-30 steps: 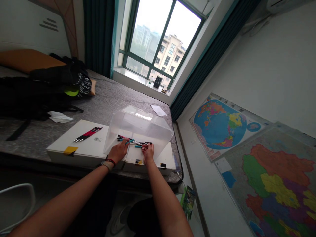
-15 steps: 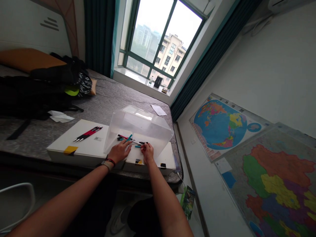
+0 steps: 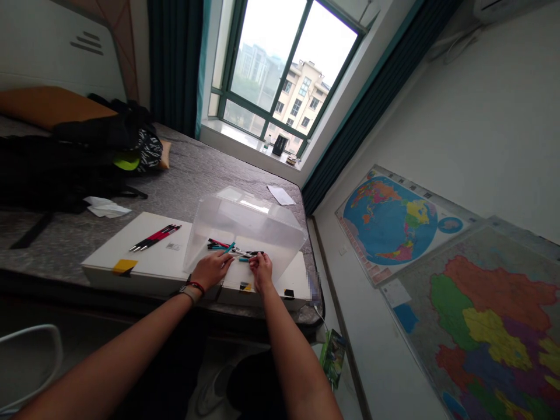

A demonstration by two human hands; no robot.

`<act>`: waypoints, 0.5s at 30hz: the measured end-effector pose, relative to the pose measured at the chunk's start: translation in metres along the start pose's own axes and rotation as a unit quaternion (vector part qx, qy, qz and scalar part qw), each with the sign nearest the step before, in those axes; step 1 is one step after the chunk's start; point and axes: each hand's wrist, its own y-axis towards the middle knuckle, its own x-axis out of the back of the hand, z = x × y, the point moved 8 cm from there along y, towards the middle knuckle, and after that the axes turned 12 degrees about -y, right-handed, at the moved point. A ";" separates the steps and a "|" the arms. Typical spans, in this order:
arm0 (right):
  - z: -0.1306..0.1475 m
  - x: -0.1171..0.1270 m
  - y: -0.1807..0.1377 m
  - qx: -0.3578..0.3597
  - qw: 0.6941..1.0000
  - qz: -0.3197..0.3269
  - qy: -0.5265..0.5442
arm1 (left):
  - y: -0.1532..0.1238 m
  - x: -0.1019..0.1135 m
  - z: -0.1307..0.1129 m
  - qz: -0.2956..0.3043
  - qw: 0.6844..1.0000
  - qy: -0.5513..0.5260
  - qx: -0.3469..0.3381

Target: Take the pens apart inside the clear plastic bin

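Observation:
A clear plastic bin [image 3: 245, 224] lies tipped on its side on a white box [image 3: 144, 256]. Several teal, red and black pens [image 3: 219, 245] lie at its mouth. My left hand [image 3: 212, 269] rests at the mouth with its fingers curled round a teal pen [image 3: 229, 248]. My right hand [image 3: 261, 269] is just to the right, pinching the end of a black pen [image 3: 254, 254]. A wristband sits on my left wrist.
Red and black pens [image 3: 155, 237] lie on the left part of the white box. A dark bag [image 3: 65, 163] and crumpled tissue [image 3: 105, 207] lie on the grey bed. A paper slip [image 3: 280, 195] lies near the window. Maps [image 3: 394, 221] cover the floor at right. A white chair [image 3: 26, 361] stands lower left.
Both hands have shifted slightly among the pens at the bin's mouth. The teal pen in my left hand tipped up and came partly back down. Nothing else has moved.

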 end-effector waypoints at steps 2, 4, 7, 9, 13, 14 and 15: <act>-0.001 0.001 0.001 -0.001 1.000 -0.008 0.004 | 0.000 0.001 0.000 -0.006 1.000 0.004 0.001; -0.003 0.002 0.002 -0.004 1.000 -0.016 0.002 | 0.000 0.001 0.000 -0.010 1.000 0.008 0.002; -0.005 0.005 0.005 -0.007 0.999 -0.037 -0.012 | 0.000 0.002 0.000 -0.013 1.000 0.009 0.005; -0.006 0.006 0.006 -0.006 0.998 -0.049 -0.023 | 0.000 0.002 0.000 -0.014 1.000 0.005 0.008; -0.008 0.005 0.007 -0.011 0.998 -0.053 -0.043 | 0.000 0.003 0.000 -0.011 1.000 -0.004 0.016; -0.008 0.005 0.007 -0.009 0.997 -0.051 -0.049 | 0.000 0.003 0.000 -0.011 1.000 -0.003 0.016; -0.008 0.004 0.007 -0.004 0.997 -0.047 -0.058 | 0.000 0.003 0.000 -0.010 1.000 0.000 0.015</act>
